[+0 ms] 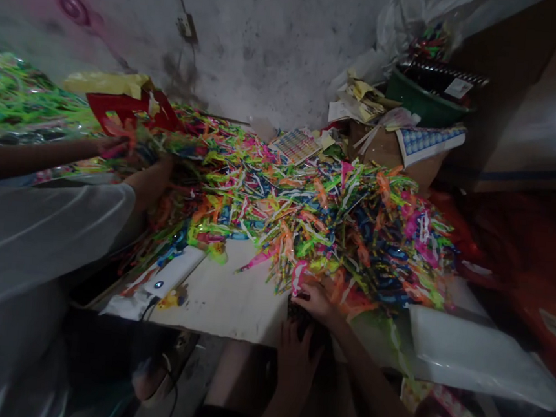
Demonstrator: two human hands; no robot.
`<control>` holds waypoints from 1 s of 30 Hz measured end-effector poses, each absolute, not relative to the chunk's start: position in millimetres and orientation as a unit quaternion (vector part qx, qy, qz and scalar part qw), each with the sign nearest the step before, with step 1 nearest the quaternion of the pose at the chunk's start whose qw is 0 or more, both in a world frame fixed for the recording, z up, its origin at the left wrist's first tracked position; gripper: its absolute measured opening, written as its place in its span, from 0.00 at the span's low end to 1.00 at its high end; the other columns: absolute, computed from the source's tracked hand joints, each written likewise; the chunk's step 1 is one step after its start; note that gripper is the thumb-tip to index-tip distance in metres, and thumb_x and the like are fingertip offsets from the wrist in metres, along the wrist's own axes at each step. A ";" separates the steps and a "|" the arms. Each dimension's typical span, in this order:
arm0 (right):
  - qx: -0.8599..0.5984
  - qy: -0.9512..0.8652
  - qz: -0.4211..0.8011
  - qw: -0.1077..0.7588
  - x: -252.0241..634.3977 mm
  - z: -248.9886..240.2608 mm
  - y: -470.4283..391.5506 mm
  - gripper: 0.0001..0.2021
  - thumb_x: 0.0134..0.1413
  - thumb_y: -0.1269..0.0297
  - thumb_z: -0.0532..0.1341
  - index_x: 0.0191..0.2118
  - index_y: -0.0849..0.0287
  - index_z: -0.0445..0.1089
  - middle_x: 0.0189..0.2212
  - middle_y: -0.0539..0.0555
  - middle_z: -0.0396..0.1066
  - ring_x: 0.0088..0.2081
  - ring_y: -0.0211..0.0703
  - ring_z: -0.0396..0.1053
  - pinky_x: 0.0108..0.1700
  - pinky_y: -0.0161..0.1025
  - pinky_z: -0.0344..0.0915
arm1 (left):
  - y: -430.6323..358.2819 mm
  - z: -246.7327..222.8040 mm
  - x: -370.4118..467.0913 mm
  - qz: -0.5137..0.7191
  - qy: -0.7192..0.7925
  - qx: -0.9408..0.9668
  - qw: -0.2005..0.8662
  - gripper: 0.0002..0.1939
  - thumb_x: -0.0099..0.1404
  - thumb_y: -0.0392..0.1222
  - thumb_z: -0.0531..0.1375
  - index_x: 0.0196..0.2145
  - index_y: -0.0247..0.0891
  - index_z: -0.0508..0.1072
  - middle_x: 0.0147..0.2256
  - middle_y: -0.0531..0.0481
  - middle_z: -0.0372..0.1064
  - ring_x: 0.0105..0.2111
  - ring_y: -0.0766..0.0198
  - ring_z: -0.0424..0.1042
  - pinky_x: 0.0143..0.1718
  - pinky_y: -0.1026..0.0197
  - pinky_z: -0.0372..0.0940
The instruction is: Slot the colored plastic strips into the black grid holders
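Hundreds of thin, neon-coloured plastic pieces (306, 217) lie heaped across the white table (231, 295), a tangle of green, orange, pink, blue and white strips reaching from the far wall to the near edge. At the back right a green tub (414, 100) holds a dark, comb-edged object with a white label, and beside it an open cardboard box (385, 146) is stuffed with crumpled papers and printed sheets. A flat white plastic bag (469, 355) lies smooth and glossy on the table's right end. A white rectangular power bank (175, 272) with a small lit button rests near the left edge, a dark cable running down from it.

The right hand (321, 301) lies palm down on the near fringe of the heap, its fingers spread narrowly over the pieces and touching them. The left hand (296, 359) is just below at the table's edge, its fingers curled up toward a small dark object (298, 314); whether they grip it cannot be told.

On the left another person in a white sleeve (46, 234) reaches both arms into the heap beside a red plastic shape (126, 107).
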State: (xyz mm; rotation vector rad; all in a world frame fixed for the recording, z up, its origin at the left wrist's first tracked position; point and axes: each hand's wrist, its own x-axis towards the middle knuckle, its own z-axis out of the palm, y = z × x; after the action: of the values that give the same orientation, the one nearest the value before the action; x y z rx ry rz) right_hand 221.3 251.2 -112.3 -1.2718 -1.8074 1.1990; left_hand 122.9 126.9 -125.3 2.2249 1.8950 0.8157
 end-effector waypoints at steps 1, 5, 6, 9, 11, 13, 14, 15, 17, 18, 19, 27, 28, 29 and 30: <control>-0.475 -0.687 0.462 0.299 220.5 -111.0 253.2 0.09 0.48 0.61 0.61 0.35 0.59 0.69 0.32 0.52 0.74 0.36 0.45 0.72 0.41 0.41 0.68 | 126.8 -125.3 123.2 0.274 0.625 0.730 0.048 0.17 0.55 0.45 0.65 0.43 0.42 0.75 0.45 0.41 0.64 0.48 0.46 0.64 0.52 0.40 0.61; -0.476 -0.703 0.452 0.273 215.9 -104.8 257.5 0.10 0.48 0.63 0.62 0.38 0.59 0.69 0.35 0.53 0.75 0.39 0.47 0.73 0.43 0.43 0.68 | 126.5 -125.1 124.1 0.292 0.630 0.719 0.037 0.17 0.54 0.45 0.65 0.42 0.43 0.75 0.45 0.43 0.64 0.48 0.47 0.64 0.51 0.41 0.63; -0.484 -0.707 0.440 0.269 214.6 -103.5 257.2 0.10 0.48 0.64 0.62 0.38 0.60 0.69 0.35 0.54 0.75 0.38 0.47 0.73 0.42 0.43 0.68 | 126.4 -125.3 124.2 0.295 0.629 0.718 0.037 0.16 0.54 0.44 0.65 0.42 0.43 0.75 0.45 0.43 0.64 0.48 0.48 0.65 0.51 0.41 0.63; -0.513 -0.724 0.387 0.251 213.3 -99.7 252.6 0.07 0.48 0.64 0.62 0.35 0.60 0.71 0.31 0.53 0.75 0.36 0.47 0.72 0.40 0.41 0.68 | 126.8 -127.0 124.0 0.302 0.622 0.721 0.039 0.16 0.55 0.43 0.65 0.43 0.43 0.74 0.45 0.43 0.64 0.48 0.49 0.65 0.51 0.42 0.64; -0.538 -0.728 0.340 0.256 217.0 -97.2 247.0 0.09 0.46 0.64 0.63 0.36 0.58 0.72 0.33 0.53 0.75 0.37 0.48 0.72 0.41 0.42 0.68 | 127.1 -127.8 123.7 0.309 0.619 0.721 0.038 0.17 0.55 0.43 0.65 0.44 0.43 0.74 0.45 0.43 0.64 0.48 0.49 0.65 0.51 0.41 0.63; -0.577 -0.717 0.275 0.277 225.2 -94.7 241.1 0.15 0.48 0.64 0.62 0.44 0.56 0.71 0.40 0.54 0.74 0.43 0.48 0.71 0.45 0.42 0.67 | 127.4 -127.5 123.5 0.312 0.618 0.720 0.043 0.17 0.55 0.42 0.65 0.44 0.44 0.74 0.45 0.43 0.65 0.48 0.49 0.64 0.52 0.41 0.62; -0.602 -0.708 0.235 0.285 230.2 -93.7 238.8 0.17 0.50 0.63 0.60 0.47 0.54 0.69 0.44 0.55 0.73 0.45 0.49 0.70 0.46 0.43 0.66 | 127.7 -126.9 123.5 0.312 0.619 0.719 0.047 0.17 0.55 0.42 0.65 0.44 0.44 0.74 0.45 0.43 0.65 0.48 0.49 0.64 0.52 0.41 0.62; -0.628 -0.697 0.194 0.287 235.3 -93.1 237.5 0.17 0.53 0.63 0.58 0.50 0.54 0.68 0.47 0.56 0.71 0.47 0.49 0.69 0.47 0.44 0.66 | 128.3 -126.0 123.6 0.312 0.618 0.720 0.054 0.17 0.55 0.42 0.65 0.44 0.44 0.74 0.45 0.43 0.65 0.48 0.49 0.64 0.52 0.41 0.62; -0.673 -0.681 0.126 0.260 243.6 -93.5 238.3 0.16 0.57 0.63 0.54 0.50 0.55 0.68 0.50 0.58 0.69 0.49 0.51 0.68 0.47 0.45 0.65 | 130.6 -124.3 124.1 0.307 0.615 0.723 0.068 0.16 0.56 0.41 0.64 0.44 0.43 0.73 0.45 0.43 0.64 0.48 0.49 0.64 0.52 0.42 0.63; -0.690 -0.675 0.104 0.238 246.2 -94.6 240.3 0.15 0.57 0.64 0.53 0.48 0.55 0.69 0.50 0.59 0.69 0.48 0.51 0.68 0.46 0.46 0.65 | 132.4 -123.8 124.3 0.305 0.614 0.725 0.072 0.16 0.56 0.41 0.64 0.44 0.43 0.73 0.45 0.43 0.64 0.48 0.49 0.64 0.51 0.42 0.63; -0.703 -0.672 0.089 0.217 247.8 -96.2 243.0 0.14 0.56 0.66 0.54 0.46 0.56 0.70 0.49 0.59 0.70 0.47 0.52 0.68 0.46 0.46 0.65 | 134.5 -123.5 124.5 0.302 0.613 0.726 0.074 0.16 0.56 0.41 0.64 0.44 0.43 0.73 0.44 0.43 0.64 0.49 0.49 0.64 0.51 0.42 0.63; -0.683 -0.635 0.135 0.336 250.1 -101.1 244.0 0.08 0.52 0.62 0.55 0.33 0.57 0.70 0.32 0.55 0.73 0.31 0.44 0.70 0.35 0.39 0.65 | 149.4 -127.1 128.4 0.305 0.614 0.726 0.052 0.17 0.56 0.45 0.64 0.45 0.41 0.73 0.45 0.42 0.65 0.49 0.49 0.64 0.55 0.39 0.58; -0.669 -0.622 0.170 0.370 249.2 -101.0 239.9 0.09 0.52 0.59 0.55 0.32 0.57 0.69 0.29 0.54 0.72 0.29 0.43 0.70 0.33 0.38 0.65 | 150.8 -126.9 130.2 0.306 0.616 0.724 0.051 0.17 0.57 0.45 0.64 0.45 0.41 0.73 0.45 0.42 0.65 0.49 0.49 0.64 0.55 0.40 0.58; -0.655 -0.607 0.209 0.399 247.4 -101.3 235.8 0.10 0.51 0.57 0.56 0.31 0.57 0.68 0.27 0.53 0.72 0.28 0.43 0.70 0.32 0.38 0.65 | 152.3 -126.6 132.3 0.308 0.616 0.723 0.049 0.18 0.57 0.45 0.63 0.46 0.41 0.73 0.45 0.42 0.65 0.49 0.50 0.64 0.55 0.40 0.58; -0.640 -0.592 0.250 0.422 244.7 -101.9 232.1 0.10 0.50 0.55 0.57 0.31 0.57 0.67 0.26 0.52 0.71 0.27 0.43 0.70 0.31 0.38 0.66 | 154.0 -126.3 134.5 0.310 0.615 0.723 0.046 0.18 0.57 0.44 0.63 0.46 0.41 0.73 0.45 0.42 0.65 0.49 0.50 0.64 0.55 0.41 0.58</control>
State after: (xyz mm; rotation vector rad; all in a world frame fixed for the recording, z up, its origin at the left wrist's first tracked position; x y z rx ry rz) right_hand 244.7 232.1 -101.9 -1.6017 -1.4811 0.6260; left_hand 134.5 154.0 -126.3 2.2083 1.8771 0.9467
